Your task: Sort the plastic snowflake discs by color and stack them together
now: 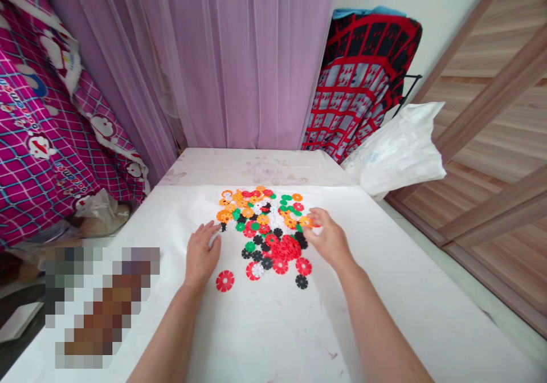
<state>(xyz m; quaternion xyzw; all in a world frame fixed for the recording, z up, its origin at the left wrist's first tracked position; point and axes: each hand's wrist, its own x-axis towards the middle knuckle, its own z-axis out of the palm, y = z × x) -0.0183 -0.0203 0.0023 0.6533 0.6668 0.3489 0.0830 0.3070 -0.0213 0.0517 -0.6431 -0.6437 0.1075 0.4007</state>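
A pile of flat, notched plastic discs in red point(286, 248), orange point(240, 198), green point(250, 247), black point(267, 263) and white point(277, 219) lies on the white-covered table. At the pile's left edge is my left hand point(202, 252), fingers apart, its fingertips near a black disc point(223, 227). My right hand point(328, 237) is at the right edge, fingers curved and apart, beside orange and red discs; nothing shows held in it. A single red disc point(224, 281) lies apart at the front left, and a black one point(301, 281) at the front right.
Purple curtains point(248, 58) hang behind the table point(265, 326). A white plastic bag point(397, 149) is at the back right, near a red patterned cloth point(350, 86). Pink checked fabric point(51, 121) hangs at the left. A blurred, pixelated patch covers the lower left.
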